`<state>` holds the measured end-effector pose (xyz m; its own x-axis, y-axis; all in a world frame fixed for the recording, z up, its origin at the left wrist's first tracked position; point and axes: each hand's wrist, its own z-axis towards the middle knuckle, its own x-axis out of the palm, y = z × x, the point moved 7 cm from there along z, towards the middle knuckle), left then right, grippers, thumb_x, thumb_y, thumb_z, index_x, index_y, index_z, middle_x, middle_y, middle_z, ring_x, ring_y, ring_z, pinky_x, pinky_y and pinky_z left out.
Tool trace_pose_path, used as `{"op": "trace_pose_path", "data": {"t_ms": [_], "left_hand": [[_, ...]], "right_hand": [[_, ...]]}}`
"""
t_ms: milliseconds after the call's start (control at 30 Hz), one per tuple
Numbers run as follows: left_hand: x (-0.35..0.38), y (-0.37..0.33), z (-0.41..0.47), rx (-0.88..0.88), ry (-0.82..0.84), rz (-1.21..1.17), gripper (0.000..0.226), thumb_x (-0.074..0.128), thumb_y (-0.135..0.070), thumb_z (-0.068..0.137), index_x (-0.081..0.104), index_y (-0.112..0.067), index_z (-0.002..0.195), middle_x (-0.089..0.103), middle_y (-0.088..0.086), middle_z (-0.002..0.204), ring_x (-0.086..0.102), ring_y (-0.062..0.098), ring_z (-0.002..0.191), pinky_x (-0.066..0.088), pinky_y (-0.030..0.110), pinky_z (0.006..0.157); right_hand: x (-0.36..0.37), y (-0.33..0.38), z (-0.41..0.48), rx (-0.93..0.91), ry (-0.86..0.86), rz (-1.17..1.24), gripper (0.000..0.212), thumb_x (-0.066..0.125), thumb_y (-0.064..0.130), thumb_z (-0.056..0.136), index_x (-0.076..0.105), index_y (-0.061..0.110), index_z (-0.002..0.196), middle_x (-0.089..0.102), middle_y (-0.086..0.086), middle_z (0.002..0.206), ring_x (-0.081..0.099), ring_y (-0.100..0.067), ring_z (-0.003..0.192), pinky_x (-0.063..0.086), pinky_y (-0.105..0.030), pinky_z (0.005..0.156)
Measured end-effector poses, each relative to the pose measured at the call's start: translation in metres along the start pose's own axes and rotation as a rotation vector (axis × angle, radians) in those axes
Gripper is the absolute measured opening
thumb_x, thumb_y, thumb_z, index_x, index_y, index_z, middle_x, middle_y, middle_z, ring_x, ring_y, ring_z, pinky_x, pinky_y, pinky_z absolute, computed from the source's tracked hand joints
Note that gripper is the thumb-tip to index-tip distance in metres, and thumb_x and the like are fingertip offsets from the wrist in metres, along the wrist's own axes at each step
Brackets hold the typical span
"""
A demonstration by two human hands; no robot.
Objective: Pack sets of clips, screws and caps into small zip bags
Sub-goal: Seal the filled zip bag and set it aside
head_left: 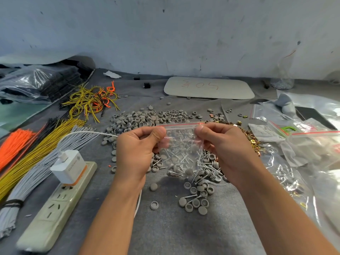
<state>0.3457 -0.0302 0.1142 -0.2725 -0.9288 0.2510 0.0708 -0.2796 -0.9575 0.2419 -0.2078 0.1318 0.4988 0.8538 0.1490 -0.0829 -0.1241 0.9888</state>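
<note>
Zip bag (181, 144), small and clear with a red line at its mouth, was held up over the grey counter (184, 232), right above the scattered screws (207, 170). Its upper left corner was pinched by the left hand (136, 150), thumb on the near face and fingers curled behind. The upper right corner was gripped the same way by the right hand (223, 150). Screws and caps were seen through the plastic; whether any lay inside could not be told.

Behind the bag, a broad heap of grey caps (147, 118) was spread across the counter, and brass-coloured clips (252, 140) were piled just right of the right hand. More clear bags (312, 144) were heaped at the right edge.

To the left, a white charger (69, 166) was plugged into a power strip (55, 208), beside bundles of orange wires (12, 142), yellow wires (36, 150) and grey wires (36, 173). Near the wall, a pale board (209, 87) marked in red lay flat.
</note>
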Motion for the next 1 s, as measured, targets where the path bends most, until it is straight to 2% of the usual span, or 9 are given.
{"op": "trace_pose_path", "data": {"t_ms": [100,200,333,433,567,700,800,867,1000], "left_hand": [[0.001,0.001,0.0,0.013,-0.02,0.0,0.024,0.079,-0.024,0.072,0.074,-0.004,0.084,0.075,0.009,0.068,0.071,0.015,0.055,0.054,0.018,0.053],[0.002,0.004,0.0,0.017,-0.027,0.0,0.013,0.077,-0.015,0.082,0.073,-0.003,0.084,0.074,0.007,0.066,0.07,0.013,0.055,0.054,0.018,0.055],[0.003,0.005,-0.001,0.026,-0.047,-0.005,0.004,0.074,-0.007,0.088,0.073,-0.004,0.085,0.073,0.005,0.065,0.07,0.013,0.057,0.055,0.019,0.057],[0.006,0.004,-0.003,0.018,-0.011,0.006,0.008,0.078,-0.014,0.086,0.075,-0.006,0.088,0.075,0.006,0.071,0.072,0.013,0.063,0.056,0.019,0.06],[0.019,-0.002,-0.008,0.01,0.113,0.068,0.027,0.087,-0.036,0.062,0.083,-0.018,0.082,0.079,0.008,0.083,0.076,0.018,0.074,0.058,0.021,0.067],[0.024,-0.004,-0.009,0.016,0.117,0.029,0.013,0.084,-0.026,0.063,0.082,-0.018,0.073,0.078,0.011,0.077,0.075,0.018,0.069,0.057,0.02,0.064],[0.026,-0.007,-0.01,0.039,0.137,0.053,0.01,0.082,-0.027,0.065,0.082,-0.019,0.071,0.077,0.01,0.073,0.074,0.016,0.066,0.057,0.019,0.063],[0.027,-0.008,-0.011,0.044,0.14,0.068,0.003,0.082,-0.024,0.068,0.082,-0.022,0.069,0.077,0.009,0.071,0.073,0.015,0.064,0.057,0.02,0.062],[0.025,-0.007,-0.009,0.053,0.122,0.107,0.017,0.082,-0.007,0.08,0.082,-0.02,0.07,0.077,0.01,0.072,0.071,0.016,0.062,0.057,0.022,0.062]], "right_hand": [[-0.001,0.0,-0.001,-0.011,-0.01,0.015,0.019,0.076,0.004,0.087,0.081,0.012,0.07,0.073,-0.009,0.071,0.063,-0.013,0.063,0.053,-0.019,0.059],[-0.002,-0.001,-0.001,0.001,-0.024,0.041,0.023,0.077,0.001,0.085,0.081,0.013,0.067,0.074,-0.009,0.071,0.064,-0.012,0.062,0.053,-0.02,0.059],[0.0,-0.004,-0.001,0.057,-0.025,0.101,0.028,0.075,-0.003,0.084,0.078,0.014,0.061,0.071,-0.006,0.068,0.064,-0.013,0.063,0.05,-0.029,0.069],[-0.001,-0.005,-0.002,0.063,-0.055,0.156,0.029,0.073,-0.006,0.084,0.074,0.013,0.061,0.068,-0.006,0.065,0.062,-0.014,0.062,0.047,-0.028,0.069],[0.005,-0.005,-0.002,0.034,-0.016,0.13,0.022,0.074,-0.003,0.084,0.073,0.012,0.069,0.068,-0.006,0.069,0.061,-0.015,0.066,0.049,-0.023,0.062],[0.013,-0.005,-0.003,-0.01,0.064,0.01,0.013,0.075,0.001,0.087,0.075,0.007,0.075,0.07,-0.011,0.077,0.062,-0.02,0.076,0.052,-0.031,0.075],[0.019,-0.004,-0.005,-0.045,0.08,-0.005,0.004,0.076,0.0,0.086,0.078,0.002,0.083,0.075,-0.013,0.082,0.067,-0.019,0.076,0.054,-0.027,0.075],[0.021,-0.004,-0.005,-0.057,0.05,0.015,0.01,0.076,-0.004,0.084,0.079,0.005,0.08,0.076,-0.013,0.081,0.069,-0.017,0.074,0.055,-0.023,0.074],[0.02,-0.001,-0.005,-0.056,0.017,0.044,0.022,0.075,-0.009,0.08,0.079,0.01,0.069,0.074,-0.01,0.073,0.067,-0.014,0.071,0.053,-0.02,0.068]]}}
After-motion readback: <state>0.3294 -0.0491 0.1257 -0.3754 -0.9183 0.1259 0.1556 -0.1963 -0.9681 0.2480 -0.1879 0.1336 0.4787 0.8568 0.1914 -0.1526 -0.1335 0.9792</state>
